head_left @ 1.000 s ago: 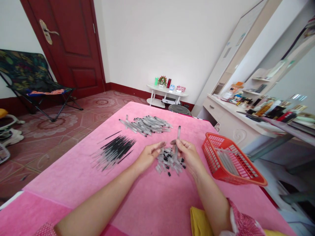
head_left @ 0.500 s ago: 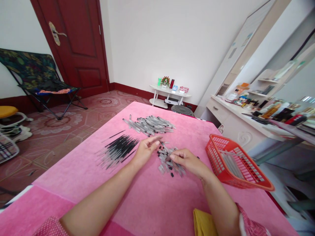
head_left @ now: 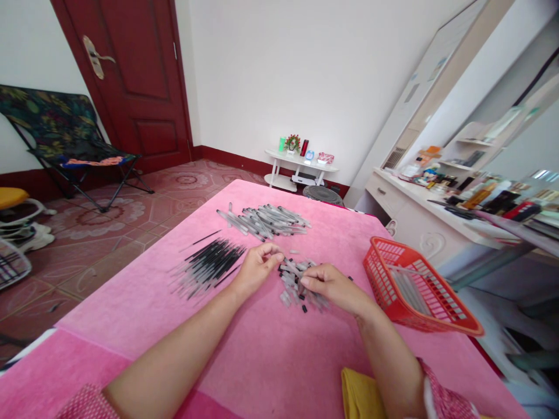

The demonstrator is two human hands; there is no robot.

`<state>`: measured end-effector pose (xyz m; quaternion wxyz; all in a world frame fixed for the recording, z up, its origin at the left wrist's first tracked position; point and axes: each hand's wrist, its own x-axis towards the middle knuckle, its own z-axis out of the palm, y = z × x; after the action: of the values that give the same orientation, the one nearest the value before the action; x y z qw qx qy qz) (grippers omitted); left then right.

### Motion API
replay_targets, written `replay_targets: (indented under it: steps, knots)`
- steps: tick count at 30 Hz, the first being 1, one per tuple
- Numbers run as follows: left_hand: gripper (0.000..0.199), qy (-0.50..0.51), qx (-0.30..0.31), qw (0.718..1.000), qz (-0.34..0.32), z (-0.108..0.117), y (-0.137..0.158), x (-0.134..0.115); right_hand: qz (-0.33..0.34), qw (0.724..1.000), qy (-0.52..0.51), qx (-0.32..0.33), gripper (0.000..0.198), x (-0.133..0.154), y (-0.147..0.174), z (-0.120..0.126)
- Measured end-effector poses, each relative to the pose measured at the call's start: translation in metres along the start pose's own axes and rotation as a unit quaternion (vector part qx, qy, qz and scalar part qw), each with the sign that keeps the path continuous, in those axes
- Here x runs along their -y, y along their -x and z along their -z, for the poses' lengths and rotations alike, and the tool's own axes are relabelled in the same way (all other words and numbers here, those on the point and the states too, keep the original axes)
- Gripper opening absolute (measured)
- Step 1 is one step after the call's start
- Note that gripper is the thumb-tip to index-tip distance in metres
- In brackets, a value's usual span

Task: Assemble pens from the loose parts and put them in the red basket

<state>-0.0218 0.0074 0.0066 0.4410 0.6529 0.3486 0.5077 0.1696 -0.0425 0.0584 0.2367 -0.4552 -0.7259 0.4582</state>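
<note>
My left hand (head_left: 261,266) is at the left edge of a heap of small clear and black pen caps (head_left: 293,280). Its thumb and fingertips are pressed together, and what lies between them cannot be made out. Over the right part of the heap, my right hand (head_left: 331,286) has its thumb and forefinger pinched; anything in that pinch is too small or hidden to name. Beyond both hands lies a pile of clear pen barrels (head_left: 268,221) with dark ends. Left of my left hand, thin black ink refills (head_left: 213,260) are spread side by side.
A red plastic basket (head_left: 379,276) holding long clear pieces stands at the table's right side. Folded yellow cloth (head_left: 362,393) lies near the front edge. Pink cloth (head_left: 257,355) covers the table. A cluttered dresser (head_left: 402,201) is at the right, a folding chair (head_left: 87,134) at the left.
My left hand's fingers, stretched out before, are now curled in toward the thumb. My right hand stays pinched over the cap heap, almost in the same place.
</note>
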Motion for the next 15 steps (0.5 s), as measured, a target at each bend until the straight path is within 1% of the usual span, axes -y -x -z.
replay_targets:
  steps: [3, 5, 8, 11, 15]
  knots:
    - [0.029, -0.03, 0.013, 0.999, -0.019, -0.0014, 0.0034, -0.0044, -0.005, 1.0, 0.012, -0.024, 0.036, -0.0006, -0.001, -0.0001]
    - [0.03, -0.047, 0.018, 0.998, -0.038, -0.0015, 0.0052, -0.0076, -0.01, 0.999, 0.011, -0.029, 0.035, -0.001, -0.0016, 0.0002]
    - [0.029, -0.082, 0.029, 0.993, -0.075, -0.0008, 0.0054, -0.0092, -0.016, 1.0, 0.015, -0.022, 0.034, -0.0015, -0.0017, 0.0002]
    - [0.035, -0.136, 0.037, 0.985, -0.104, 0.0003, 0.004, -0.0071, -0.019, 0.999, 0.026, -0.008, 0.034, -0.0023, -0.0014, -0.0006]
    - [0.037, -0.188, 0.03, 0.976, -0.11, 0.0015, 0.0044, -0.0075, -0.02, 0.999, 0.045, -0.021, 0.032, -0.004, -0.0015, -0.0006]
